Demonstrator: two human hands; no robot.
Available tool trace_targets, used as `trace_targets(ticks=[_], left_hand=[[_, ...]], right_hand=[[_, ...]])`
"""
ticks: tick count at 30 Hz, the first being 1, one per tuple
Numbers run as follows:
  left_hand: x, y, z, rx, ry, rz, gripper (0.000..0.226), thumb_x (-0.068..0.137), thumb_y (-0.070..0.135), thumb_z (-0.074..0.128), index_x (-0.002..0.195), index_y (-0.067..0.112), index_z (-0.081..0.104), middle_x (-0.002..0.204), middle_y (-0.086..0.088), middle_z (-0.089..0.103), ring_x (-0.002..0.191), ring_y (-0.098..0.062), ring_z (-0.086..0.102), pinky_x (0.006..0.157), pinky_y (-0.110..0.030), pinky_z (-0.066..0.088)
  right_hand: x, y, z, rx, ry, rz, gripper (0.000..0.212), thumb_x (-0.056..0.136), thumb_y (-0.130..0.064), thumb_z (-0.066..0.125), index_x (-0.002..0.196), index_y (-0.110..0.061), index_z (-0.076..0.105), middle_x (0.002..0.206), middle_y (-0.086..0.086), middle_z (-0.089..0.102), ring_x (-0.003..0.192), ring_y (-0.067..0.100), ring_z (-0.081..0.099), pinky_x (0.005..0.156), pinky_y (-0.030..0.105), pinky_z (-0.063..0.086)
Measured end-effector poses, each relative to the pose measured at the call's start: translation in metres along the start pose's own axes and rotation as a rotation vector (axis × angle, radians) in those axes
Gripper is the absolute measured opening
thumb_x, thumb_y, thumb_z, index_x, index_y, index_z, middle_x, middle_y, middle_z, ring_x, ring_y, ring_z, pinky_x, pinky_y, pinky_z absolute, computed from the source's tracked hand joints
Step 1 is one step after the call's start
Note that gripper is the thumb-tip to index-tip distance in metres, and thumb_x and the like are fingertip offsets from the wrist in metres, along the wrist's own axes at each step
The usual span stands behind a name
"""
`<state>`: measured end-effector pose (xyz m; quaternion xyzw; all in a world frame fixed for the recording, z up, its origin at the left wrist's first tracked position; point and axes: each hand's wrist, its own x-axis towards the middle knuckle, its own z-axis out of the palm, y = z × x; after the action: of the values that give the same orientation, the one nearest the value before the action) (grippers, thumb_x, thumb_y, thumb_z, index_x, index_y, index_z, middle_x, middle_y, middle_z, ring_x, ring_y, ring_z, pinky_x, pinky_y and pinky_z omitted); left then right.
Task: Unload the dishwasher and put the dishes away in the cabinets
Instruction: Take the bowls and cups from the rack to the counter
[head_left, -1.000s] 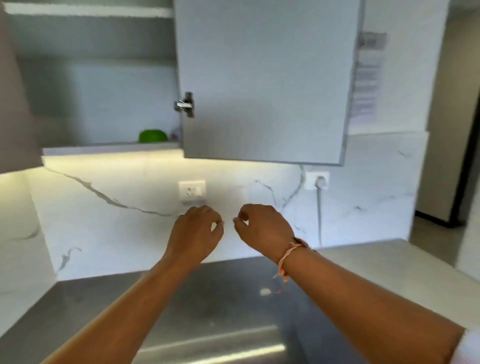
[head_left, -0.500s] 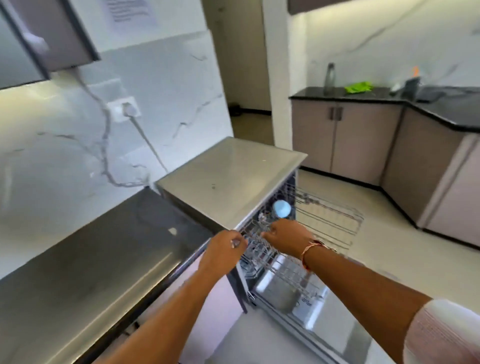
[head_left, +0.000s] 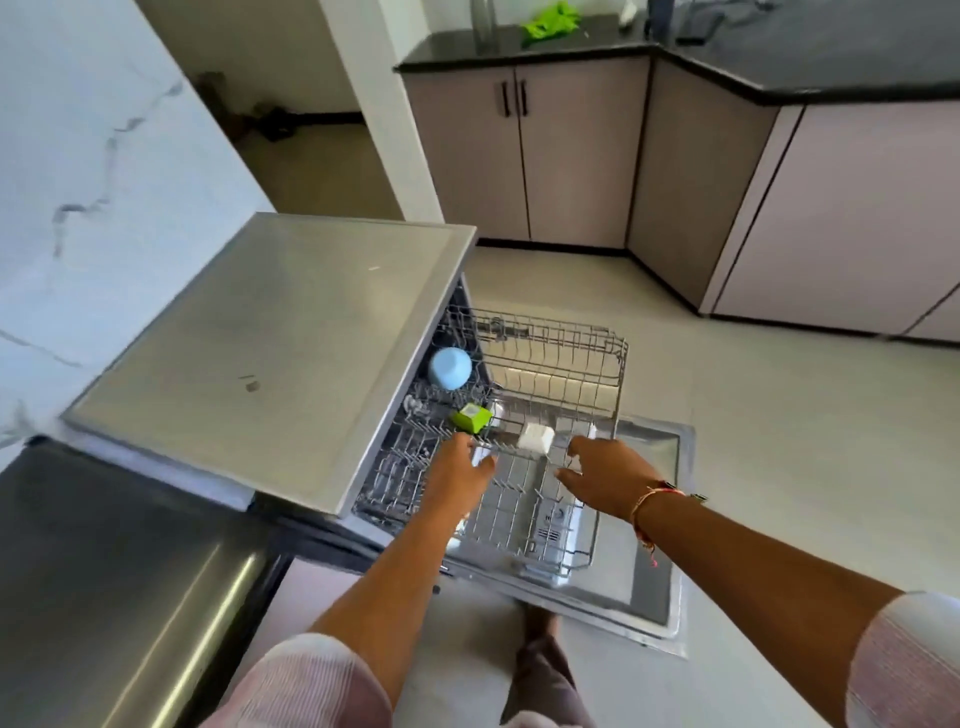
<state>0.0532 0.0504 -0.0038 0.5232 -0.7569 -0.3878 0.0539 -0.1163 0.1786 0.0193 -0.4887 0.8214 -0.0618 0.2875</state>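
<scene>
1. Since half a second ago the view has tipped down onto the dishwasher, and both hands have come lower over the pulled-out rack (head_left: 619, 364).
2. Nearest, the left hand (head_left: 460, 467) is open, its fingers stretched just short of the green cup (head_left: 471, 417). The right hand (head_left: 608, 478) is open too, fingers spread just beside the white cup (head_left: 536, 436). Neither holds anything.
3. All three cups sit upside down in the rack. The blue cup (head_left: 450, 368) is farthest back, close under the lip of the steel counter (head_left: 270, 338).
4. Likely trouble: a wet cup slipping from a hasty one-handed pinch, or a cup catching on the tines as it lifts (the green one already tilts). The blue one could knock the counter's edge if raised straight up.
5. The open door (head_left: 660, 545) lies flat below the rack, near the person's feet, so it is a trip hazard when turning away.
6. Farther off stand the lower cabinets (head_left: 519, 156) and a dark counter (head_left: 779, 57) with a green cloth (head_left: 550, 23).
</scene>
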Motion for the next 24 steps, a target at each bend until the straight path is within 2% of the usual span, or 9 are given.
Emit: trace_targets(ticks=[5, 9, 11, 18, 21, 24], left_hand=[[0.127, -0.019, 0.012, -0.029, 0.117, -0.13, 0.049, 0.09, 0.027, 0.066, 0.13, 0.007, 0.045, 0.123, -0.011, 0.057, 0.109, -0.028, 0.059, 0.082, -0.036, 0.05], [0.223, -0.041, 0.038, -0.02, 0.246, -0.235, 0.073, 0.087, 0.028, 0.069, 0.146, 0.005, 0.033, 0.144, -0.018, 0.043, 0.132, -0.033, 0.042, 0.103, -0.042, 0.04], [0.258, -0.048, 0.051, -0.045, 0.307, -0.275, 0.077, 0.084, 0.029, 0.072, 0.146, 0.002, 0.034, 0.146, -0.019, 0.042, 0.135, -0.034, 0.039, 0.11, -0.043, 0.037], [0.349, -0.07, 0.086, -0.18, 0.527, -0.378, 0.095, 0.07, 0.033, 0.083, 0.145, 0.002, 0.035, 0.142, -0.019, 0.044, 0.131, -0.035, 0.043, 0.104, -0.048, 0.044], [0.371, -0.085, 0.092, -0.136, 0.529, -0.406, 0.104, 0.068, 0.039, 0.084, 0.147, 0.0, 0.029, 0.145, -0.02, 0.04, 0.133, -0.037, 0.038, 0.108, -0.047, 0.04], [0.393, -0.099, 0.101, -0.105, 0.523, -0.456, 0.114, 0.06, 0.048, 0.086, 0.147, 0.003, 0.029, 0.145, -0.017, 0.042, 0.133, -0.035, 0.041, 0.106, -0.048, 0.042]], right_hand=[[0.099, -0.007, 0.021, 0.094, -0.026, 0.092, 0.043, 0.092, -0.04, 0.056, 0.127, -0.016, 0.056, 0.118, 0.009, 0.066, 0.102, 0.026, 0.066, 0.084, 0.041, 0.058], [0.171, -0.009, 0.05, 0.103, -0.052, 0.145, 0.044, 0.089, -0.039, 0.06, 0.126, -0.016, 0.055, 0.119, 0.01, 0.062, 0.103, 0.029, 0.064, 0.084, 0.043, 0.057], [0.196, -0.006, 0.065, 0.082, -0.059, 0.162, 0.047, 0.089, -0.04, 0.06, 0.128, -0.015, 0.052, 0.121, 0.011, 0.059, 0.108, 0.031, 0.061, 0.086, 0.044, 0.056], [0.255, 0.021, 0.108, 0.068, -0.085, 0.302, 0.061, 0.087, -0.05, 0.063, 0.133, -0.015, 0.045, 0.135, 0.009, 0.048, 0.125, 0.032, 0.046, 0.097, 0.047, 0.049], [0.266, 0.03, 0.127, 0.1, -0.103, 0.329, 0.067, 0.084, -0.053, 0.066, 0.134, -0.015, 0.043, 0.137, 0.008, 0.044, 0.125, 0.031, 0.044, 0.098, 0.047, 0.048], [0.277, 0.041, 0.143, 0.146, -0.138, 0.345, 0.073, 0.081, -0.051, 0.071, 0.137, -0.017, 0.039, 0.138, 0.007, 0.042, 0.125, 0.031, 0.044, 0.098, 0.049, 0.049]])
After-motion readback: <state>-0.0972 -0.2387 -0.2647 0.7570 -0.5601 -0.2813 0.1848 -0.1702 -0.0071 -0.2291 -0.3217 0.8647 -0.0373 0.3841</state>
